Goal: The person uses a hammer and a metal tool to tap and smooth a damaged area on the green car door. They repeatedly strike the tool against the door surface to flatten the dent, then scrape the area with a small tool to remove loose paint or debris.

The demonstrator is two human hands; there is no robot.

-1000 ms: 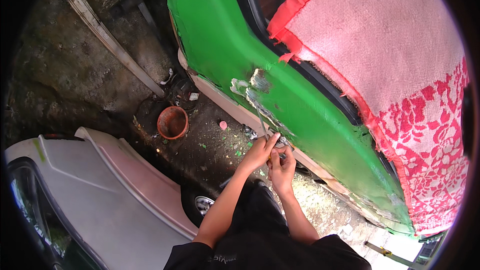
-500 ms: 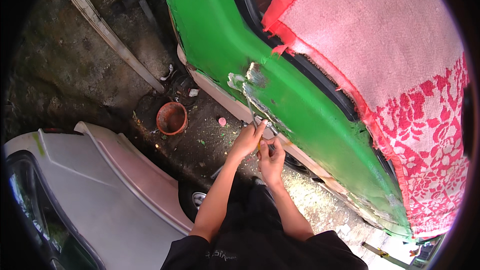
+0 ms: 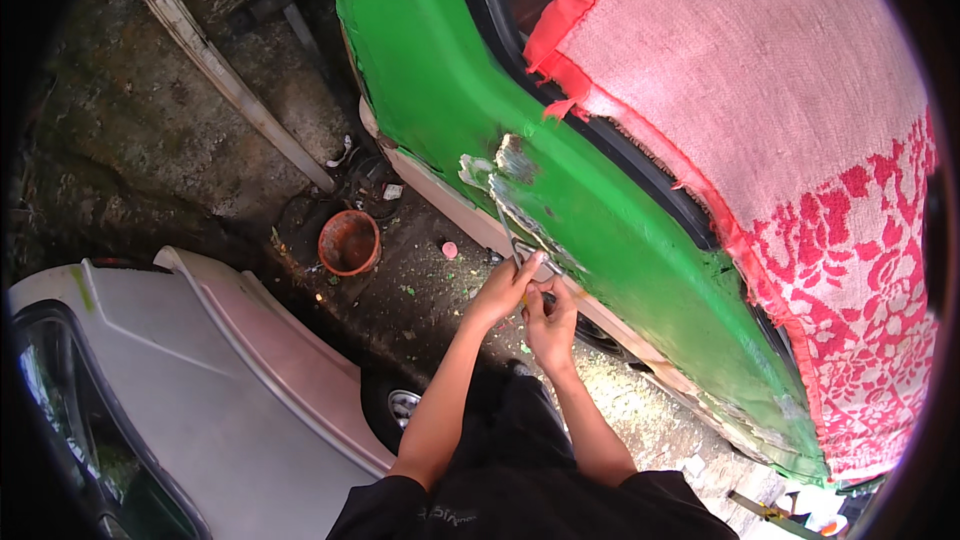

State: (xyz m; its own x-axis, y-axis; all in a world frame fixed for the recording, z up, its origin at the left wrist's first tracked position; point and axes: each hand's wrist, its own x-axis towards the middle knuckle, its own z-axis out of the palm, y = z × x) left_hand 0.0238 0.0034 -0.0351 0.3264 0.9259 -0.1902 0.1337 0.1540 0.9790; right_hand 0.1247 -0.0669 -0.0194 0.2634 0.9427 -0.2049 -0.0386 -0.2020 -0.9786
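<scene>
A green car body panel (image 3: 430, 70) stands in front of me, with a patch of chipped, peeling paint (image 3: 515, 160). My left hand (image 3: 500, 292) is wrapped round a thin grey metal rod (image 3: 505, 225), whose far end reaches up to the chipped edge of the panel. Right beside it, my right hand (image 3: 550, 325) has its fingers curled in a pinch, close to the panel's lower edge. Something small and dark shows between those fingers, but its kind is hidden.
A pink and red patterned towel (image 3: 740, 90) covers the green car's upper side. Behind my left arm stands a silver-grey car (image 3: 220, 370). On the debris-strewn ground are a reddish-brown bucket (image 3: 350, 243) and a small pink cap (image 3: 449, 250). A long pale strip (image 3: 220, 65) leans further off.
Both hands have shifted slightly down and to the right in the picture. The whole view has moved a little, and the left hand keeps its grip on the rod.
</scene>
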